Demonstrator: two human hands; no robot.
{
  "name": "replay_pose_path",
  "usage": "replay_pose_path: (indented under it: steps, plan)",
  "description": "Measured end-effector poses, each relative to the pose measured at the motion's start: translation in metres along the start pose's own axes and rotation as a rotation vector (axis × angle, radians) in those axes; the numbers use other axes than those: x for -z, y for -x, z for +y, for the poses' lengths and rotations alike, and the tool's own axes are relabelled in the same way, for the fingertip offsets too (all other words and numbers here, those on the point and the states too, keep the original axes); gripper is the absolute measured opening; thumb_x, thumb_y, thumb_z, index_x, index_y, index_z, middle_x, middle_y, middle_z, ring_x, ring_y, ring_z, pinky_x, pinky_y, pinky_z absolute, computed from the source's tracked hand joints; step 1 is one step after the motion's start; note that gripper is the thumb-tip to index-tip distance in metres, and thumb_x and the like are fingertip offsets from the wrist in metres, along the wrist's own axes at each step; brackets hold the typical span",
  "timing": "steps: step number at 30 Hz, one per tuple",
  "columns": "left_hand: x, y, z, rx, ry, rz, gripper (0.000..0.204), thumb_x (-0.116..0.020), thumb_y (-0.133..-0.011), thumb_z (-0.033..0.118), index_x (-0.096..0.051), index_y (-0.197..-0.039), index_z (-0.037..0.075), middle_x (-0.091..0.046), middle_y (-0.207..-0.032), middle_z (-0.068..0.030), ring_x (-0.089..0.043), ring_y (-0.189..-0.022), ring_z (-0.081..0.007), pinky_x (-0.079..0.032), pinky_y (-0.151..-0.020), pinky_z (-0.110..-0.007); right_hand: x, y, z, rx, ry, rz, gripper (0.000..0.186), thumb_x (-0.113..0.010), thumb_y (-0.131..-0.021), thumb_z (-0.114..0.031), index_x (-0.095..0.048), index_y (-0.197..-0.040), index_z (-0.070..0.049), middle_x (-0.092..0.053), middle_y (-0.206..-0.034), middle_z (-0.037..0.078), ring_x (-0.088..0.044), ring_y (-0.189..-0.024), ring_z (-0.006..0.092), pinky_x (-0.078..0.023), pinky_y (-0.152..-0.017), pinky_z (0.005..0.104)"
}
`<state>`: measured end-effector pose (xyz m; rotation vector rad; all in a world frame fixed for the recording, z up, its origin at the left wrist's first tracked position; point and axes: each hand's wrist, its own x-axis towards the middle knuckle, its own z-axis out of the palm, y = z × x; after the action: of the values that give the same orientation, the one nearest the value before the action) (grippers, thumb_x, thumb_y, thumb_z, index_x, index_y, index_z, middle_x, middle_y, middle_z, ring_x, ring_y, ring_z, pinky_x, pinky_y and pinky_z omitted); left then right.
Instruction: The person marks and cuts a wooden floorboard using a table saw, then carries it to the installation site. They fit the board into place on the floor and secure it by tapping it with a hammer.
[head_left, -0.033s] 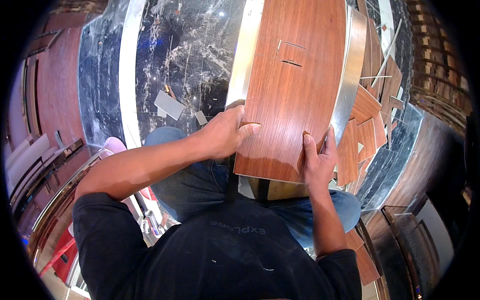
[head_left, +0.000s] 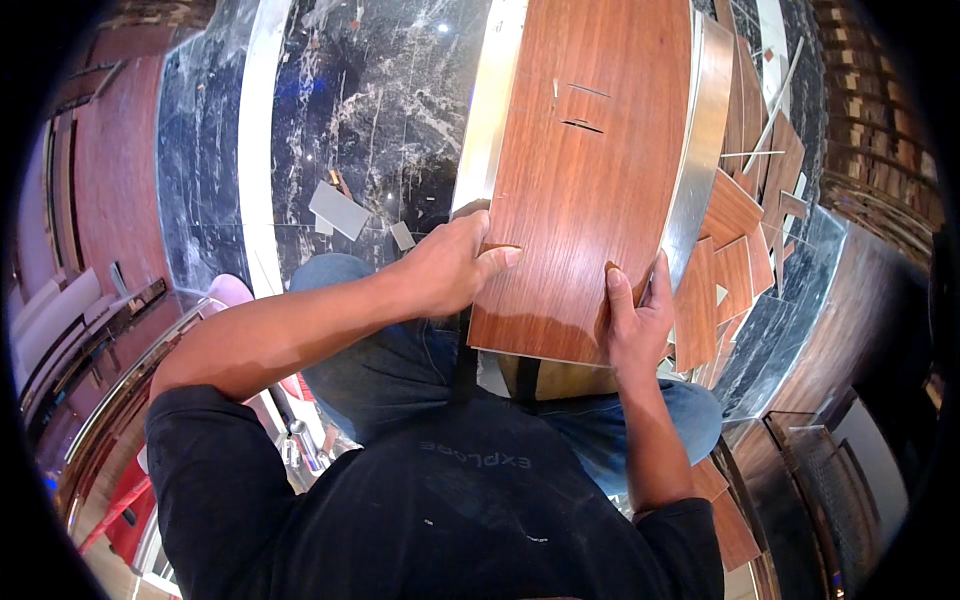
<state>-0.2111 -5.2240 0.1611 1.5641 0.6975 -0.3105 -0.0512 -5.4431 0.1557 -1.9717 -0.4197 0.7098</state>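
Observation:
A wide reddish-brown wood-grain floor plank (head_left: 590,190) stretches away from my lap, its near end above my thighs. Two thin dark slits and a small pale sliver show on its face. My left hand (head_left: 460,262) grips the left edge, thumb on top and the other fingers curled at the side. At the near right edge, my right hand (head_left: 638,315) is closed round the plank, its thumb also on the face. Shiny metal strips flank the board, one on the left (head_left: 492,110) and one on the right (head_left: 700,150). What supports the plank underneath is mostly hidden.
Broken wood-grain offcuts (head_left: 733,275) are heaped to the right, with a thin pale rod (head_left: 778,105) across them. Grey scraps (head_left: 340,210) lie on the dark marbled floor (head_left: 400,110) at left. A metal tool (head_left: 305,445) is beside my left thigh.
The small pale sliver on the plank's face has shifted slightly. Both hands keep the same hold.

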Motion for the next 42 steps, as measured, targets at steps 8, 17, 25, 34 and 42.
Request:
replay_pose_path:
  steps: [8, 17, 25, 34, 42]
  plan:
    - [0.000, -0.002, -0.004, 0.019, -0.017, -0.007, 0.043, -0.062, -0.104, 0.022, -0.053, -0.131, -0.010, -0.063, -0.123, -0.0321, -0.061, -0.121, -0.0488, -0.050, -0.100, -0.049, 0.000, 0.000, 0.003, 0.008, 0.014, -0.006, 0.063, -0.072, -0.100, -0.025, -0.047, -0.145, 0.013, -0.067, -0.128, 0.024, -0.063, -0.117, 0.0264, -0.048, -0.104, 0.0367]
    - [0.003, 0.000, 0.009, 0.116, -0.078, -0.019, 0.042, -0.063, -0.104, 0.023, -0.056, -0.127, -0.012, -0.064, -0.122, -0.0325, -0.062, -0.120, -0.0484, -0.050, -0.101, -0.049, 0.001, 0.002, 0.013, -0.001, 0.065, 0.005, 0.069, -0.073, -0.100, -0.028, -0.044, -0.147, 0.014, -0.066, -0.132, 0.027, -0.064, -0.120, 0.0288, -0.048, -0.105, 0.0377]
    - [0.002, -0.001, 0.005, 0.068, -0.085, 0.001, 0.043, -0.064, -0.104, 0.024, -0.055, -0.125, -0.013, -0.062, -0.124, -0.0325, -0.062, -0.120, -0.0489, -0.050, -0.101, -0.049, 0.000, 0.002, 0.010, -0.014, 0.041, -0.015, 0.065, -0.071, -0.101, -0.022, -0.044, -0.147, 0.014, -0.065, -0.132, 0.023, -0.062, -0.119, 0.0244, -0.047, -0.105, 0.0353]
    - [0.002, -0.001, 0.008, 0.082, -0.090, -0.011, 0.044, -0.065, -0.103, 0.024, -0.055, -0.124, -0.014, -0.061, -0.125, -0.0323, -0.062, -0.120, -0.0487, -0.050, -0.100, -0.050, 0.000, 0.001, 0.004, -0.010, 0.042, -0.009, 0.066, -0.072, -0.100, -0.024, -0.045, -0.147, 0.014, -0.067, -0.129, 0.024, -0.064, -0.117, 0.0266, -0.049, -0.104, 0.0370]
    - [0.005, 0.000, 0.011, 0.118, -0.151, -0.058, 0.044, -0.063, -0.106, 0.023, -0.054, -0.125, -0.015, -0.069, -0.115, -0.0244, -0.065, -0.111, -0.0234, -0.053, -0.098, -0.041, 0.000, 0.004, 0.003, -0.002, 0.030, 0.001, 0.062, -0.072, -0.101, -0.023, -0.047, -0.145, 0.013, -0.067, -0.127, 0.022, -0.064, -0.115, 0.0247, -0.049, -0.103, 0.0370]
